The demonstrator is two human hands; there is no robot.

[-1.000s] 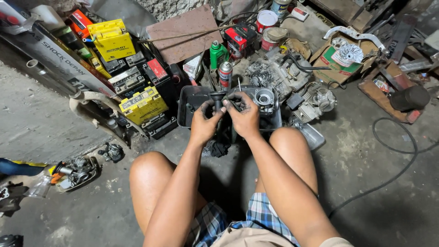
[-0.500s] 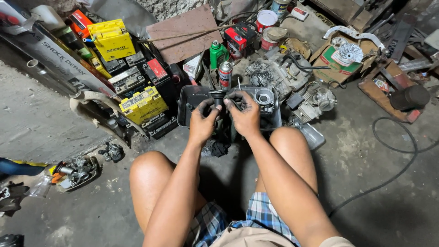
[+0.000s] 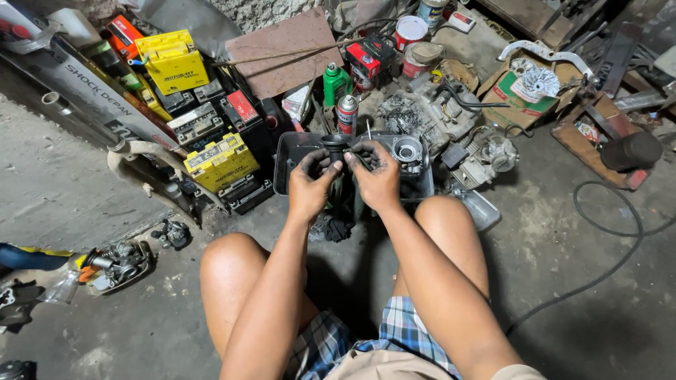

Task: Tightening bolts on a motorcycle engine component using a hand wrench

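Your grease-blackened left hand [image 3: 310,184] and right hand [image 3: 378,177] close together on a small black cylindrical rubber part [image 3: 335,146], held above the dark plastic tray [image 3: 289,163] so drips land inside. Yellow batteries [image 3: 220,160] sit left, the grey engine block [image 3: 422,112] behind.

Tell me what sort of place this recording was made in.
Most likely a small motorcycle repair workshop, worked on the bare concrete floor. A greasy grey metal engine block, stacked yellow and black box-shaped batteries and aerosol spray cans surround the person's grimy hands.
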